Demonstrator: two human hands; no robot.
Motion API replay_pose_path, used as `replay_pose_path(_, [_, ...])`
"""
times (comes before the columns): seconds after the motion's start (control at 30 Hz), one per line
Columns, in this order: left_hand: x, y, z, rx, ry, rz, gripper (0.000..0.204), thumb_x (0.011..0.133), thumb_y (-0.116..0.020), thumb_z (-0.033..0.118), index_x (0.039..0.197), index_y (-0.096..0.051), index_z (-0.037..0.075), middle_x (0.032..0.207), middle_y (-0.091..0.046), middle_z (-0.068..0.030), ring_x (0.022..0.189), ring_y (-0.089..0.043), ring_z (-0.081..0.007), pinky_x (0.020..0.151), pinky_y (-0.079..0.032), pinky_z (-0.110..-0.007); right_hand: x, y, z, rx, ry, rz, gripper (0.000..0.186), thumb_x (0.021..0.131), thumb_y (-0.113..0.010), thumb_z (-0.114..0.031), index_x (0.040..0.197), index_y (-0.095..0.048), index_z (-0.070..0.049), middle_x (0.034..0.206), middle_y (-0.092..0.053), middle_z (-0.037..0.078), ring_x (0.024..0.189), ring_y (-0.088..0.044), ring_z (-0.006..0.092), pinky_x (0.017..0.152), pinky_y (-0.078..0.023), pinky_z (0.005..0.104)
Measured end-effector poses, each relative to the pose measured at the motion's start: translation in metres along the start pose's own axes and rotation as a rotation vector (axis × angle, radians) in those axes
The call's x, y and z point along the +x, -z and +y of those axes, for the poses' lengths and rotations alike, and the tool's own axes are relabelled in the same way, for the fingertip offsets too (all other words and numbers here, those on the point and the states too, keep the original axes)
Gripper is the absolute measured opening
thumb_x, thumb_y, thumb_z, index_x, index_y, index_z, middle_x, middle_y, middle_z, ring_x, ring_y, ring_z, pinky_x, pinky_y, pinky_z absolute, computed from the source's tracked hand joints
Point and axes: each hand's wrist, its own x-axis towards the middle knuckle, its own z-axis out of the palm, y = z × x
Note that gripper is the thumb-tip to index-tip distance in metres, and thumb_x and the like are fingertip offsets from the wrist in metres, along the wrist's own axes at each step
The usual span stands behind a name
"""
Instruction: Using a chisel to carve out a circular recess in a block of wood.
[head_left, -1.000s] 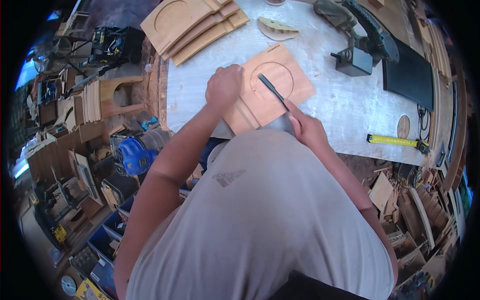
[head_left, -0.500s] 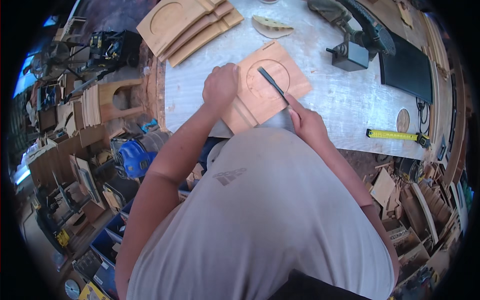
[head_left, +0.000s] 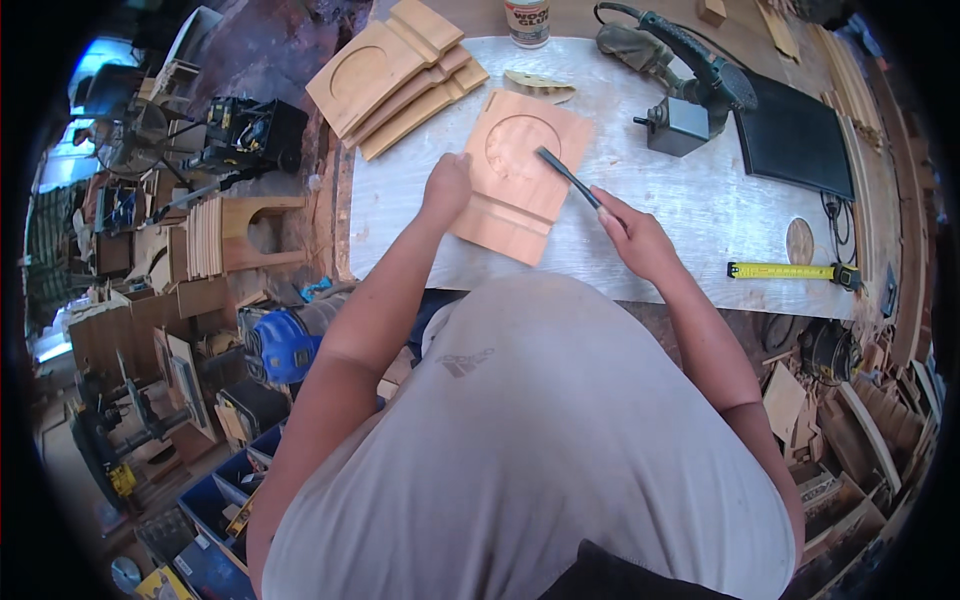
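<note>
A light brown wooden board (head_left: 507,222) lies on the pale worktable, with a round shallow recess cut into it and a groove across its near part. My left hand (head_left: 447,188) is closed on the board's left edge, thumb toward the top face. In my right hand (head_left: 637,240) is a chisel (head_left: 573,180), gripped by its handle, which the fingers mostly cover. Its dark blade slants up to the left, and the tip is over the right side of the recess. Whether the tip touches the wood I cannot tell.
Similar boards (head_left: 385,75) are stacked at the far left. Beyond my board are a curved wood scrap (head_left: 540,88) and a glue tub (head_left: 527,25). To the right sit a power sander (head_left: 725,80), a grey metal box (head_left: 680,125), a black flat panel (head_left: 795,140) and a yellow tape measure (head_left: 785,270).
The board has turned and now points more nearly away from me. My right hand has moved right, and the chisel tip has shifted from the recess's middle toward its right side.
</note>
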Motion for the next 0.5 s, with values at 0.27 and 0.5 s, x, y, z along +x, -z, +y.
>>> replay_pose_path(0.27, [-0.035,0.012,-0.001,-0.012,0.055,-0.605,0.039,0.104,-0.056,0.039,0.113,-0.063,0.001,0.082,-0.067,-0.0093,0.076,-0.067,-0.0206,0.068,-0.056,-0.036,-0.017,0.000,0.009,-0.040,-0.006,-0.086,0.042,0.104,-0.056,-0.032,0.146,-0.056,-0.034,0.103,-0.073,0.022,0.094,-0.071,0.0405,0.084,-0.055,0.0464])
replay_pose_path(0.5, [0.023,-0.014,0.023,-0.135,-0.281,0.179,0.036,0.101,-0.059,0.035,0.126,-0.067,0.009,0.109,-0.074,-0.0178,0.100,-0.071,-0.0345,0.091,-0.054,-0.041,-0.010,0.009,-0.001,-0.162,0.034,-0.206,0.042,0.104,-0.055,-0.030,0.146,-0.056,-0.035,0.091,-0.072,0.020,0.084,-0.070,0.0385,0.080,-0.055,0.0466])
